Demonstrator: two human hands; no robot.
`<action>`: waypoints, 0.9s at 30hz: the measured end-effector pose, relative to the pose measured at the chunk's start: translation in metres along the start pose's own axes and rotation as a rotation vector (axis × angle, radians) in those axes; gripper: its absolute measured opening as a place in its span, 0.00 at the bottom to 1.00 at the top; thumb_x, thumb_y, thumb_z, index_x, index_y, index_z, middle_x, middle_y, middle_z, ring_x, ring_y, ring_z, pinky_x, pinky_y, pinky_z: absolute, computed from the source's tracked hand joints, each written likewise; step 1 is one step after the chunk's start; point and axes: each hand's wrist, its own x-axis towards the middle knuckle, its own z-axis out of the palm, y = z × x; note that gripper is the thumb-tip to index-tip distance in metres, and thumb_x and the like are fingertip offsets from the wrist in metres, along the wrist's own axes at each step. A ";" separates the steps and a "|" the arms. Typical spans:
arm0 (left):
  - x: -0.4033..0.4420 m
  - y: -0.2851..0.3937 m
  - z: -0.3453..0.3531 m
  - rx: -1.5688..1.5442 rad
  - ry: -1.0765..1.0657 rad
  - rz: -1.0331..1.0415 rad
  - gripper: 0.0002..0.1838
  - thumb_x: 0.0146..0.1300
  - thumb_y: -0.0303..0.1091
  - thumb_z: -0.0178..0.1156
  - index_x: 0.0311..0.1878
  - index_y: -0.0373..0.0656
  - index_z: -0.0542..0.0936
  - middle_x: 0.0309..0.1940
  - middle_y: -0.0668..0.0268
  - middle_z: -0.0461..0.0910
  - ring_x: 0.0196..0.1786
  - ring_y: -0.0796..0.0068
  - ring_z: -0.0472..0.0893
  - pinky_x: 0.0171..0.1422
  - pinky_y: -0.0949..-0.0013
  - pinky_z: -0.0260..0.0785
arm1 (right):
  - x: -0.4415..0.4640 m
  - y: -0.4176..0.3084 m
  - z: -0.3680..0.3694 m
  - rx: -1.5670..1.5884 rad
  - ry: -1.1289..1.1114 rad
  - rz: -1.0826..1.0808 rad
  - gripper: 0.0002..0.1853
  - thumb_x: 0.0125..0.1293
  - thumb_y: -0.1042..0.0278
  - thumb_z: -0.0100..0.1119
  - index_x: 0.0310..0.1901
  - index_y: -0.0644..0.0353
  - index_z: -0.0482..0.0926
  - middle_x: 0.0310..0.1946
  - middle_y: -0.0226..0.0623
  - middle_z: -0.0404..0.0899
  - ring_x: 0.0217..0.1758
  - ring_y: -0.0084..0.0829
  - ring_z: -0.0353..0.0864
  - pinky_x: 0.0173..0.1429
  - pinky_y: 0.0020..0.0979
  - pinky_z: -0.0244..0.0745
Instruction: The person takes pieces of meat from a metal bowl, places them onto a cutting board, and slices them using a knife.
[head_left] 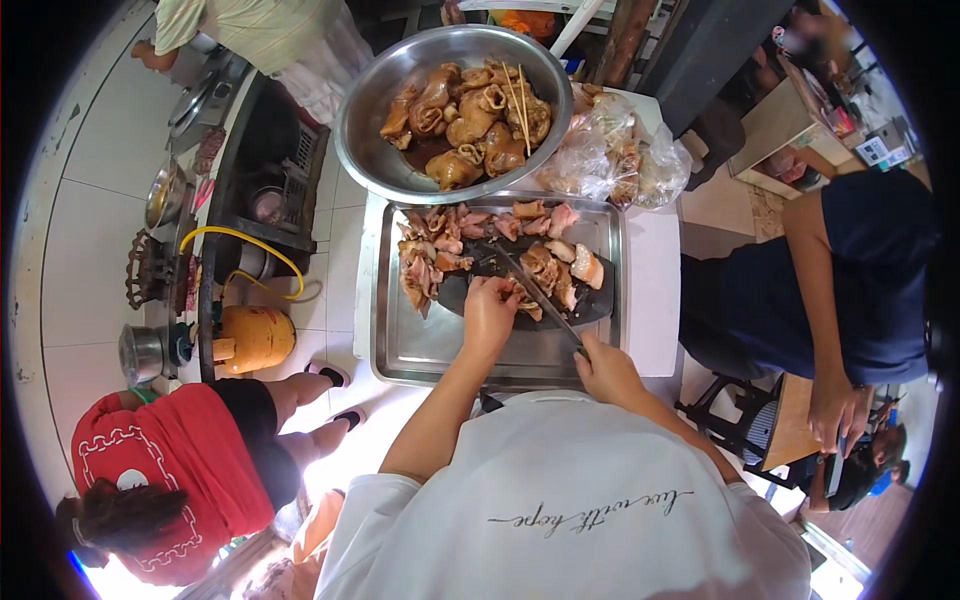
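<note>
My right hand (610,372) is wrapped round the handle of a knife (550,305), whose blade slants up and left over a dark cutting board (597,303). Close to the blade's left side, my left hand (490,312) has its fingers pinched on a piece of cooked meat (522,298), partly hidden by the fingers. Browned meat chunks (540,266) lie on the board right of the blade. More cut meat (422,262) is heaped along the left and back of the steel tray (425,350) under the board.
Behind the tray stands a large steel bowl (352,150) of browned meat with two thin wooden sticks (521,110). Plastic bags of food (610,150) sit to its right. A person in red (160,470) is at left, another in dark blue (870,280) at right, near an orange gas cylinder (262,338) and stove.
</note>
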 end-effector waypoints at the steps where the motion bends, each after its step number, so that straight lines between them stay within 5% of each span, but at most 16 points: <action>1: -0.001 0.000 0.000 0.008 0.001 -0.010 0.08 0.47 0.22 0.67 0.32 0.34 0.80 0.29 0.57 0.74 0.31 0.61 0.77 0.37 0.64 0.70 | -0.002 -0.003 0.001 -0.016 -0.047 -0.018 0.13 0.65 0.66 0.52 0.45 0.61 0.63 0.26 0.55 0.78 0.32 0.57 0.78 0.37 0.54 0.70; 8: 0.002 -0.006 0.004 0.126 -0.004 0.039 0.12 0.46 0.26 0.67 0.33 0.32 0.77 0.30 0.54 0.77 0.32 0.59 0.78 0.38 0.63 0.71 | -0.006 -0.013 -0.005 -0.029 -0.169 0.068 0.12 0.65 0.67 0.51 0.44 0.62 0.62 0.26 0.56 0.77 0.32 0.58 0.78 0.38 0.54 0.70; 10: 0.004 0.003 0.000 -0.004 -0.053 -0.126 0.12 0.44 0.24 0.65 0.33 0.31 0.75 0.31 0.48 0.76 0.36 0.48 0.77 0.43 0.56 0.69 | -0.005 -0.019 -0.009 -0.063 -0.146 0.040 0.11 0.65 0.68 0.51 0.43 0.63 0.62 0.24 0.55 0.77 0.31 0.57 0.78 0.37 0.54 0.70; 27: 0.004 -0.004 0.009 0.117 -0.039 -0.001 0.14 0.43 0.25 0.66 0.33 0.33 0.74 0.32 0.50 0.75 0.36 0.50 0.76 0.42 0.57 0.70 | 0.045 -0.024 0.026 0.060 -0.076 0.021 0.11 0.66 0.69 0.50 0.43 0.65 0.62 0.27 0.59 0.77 0.34 0.60 0.78 0.38 0.54 0.71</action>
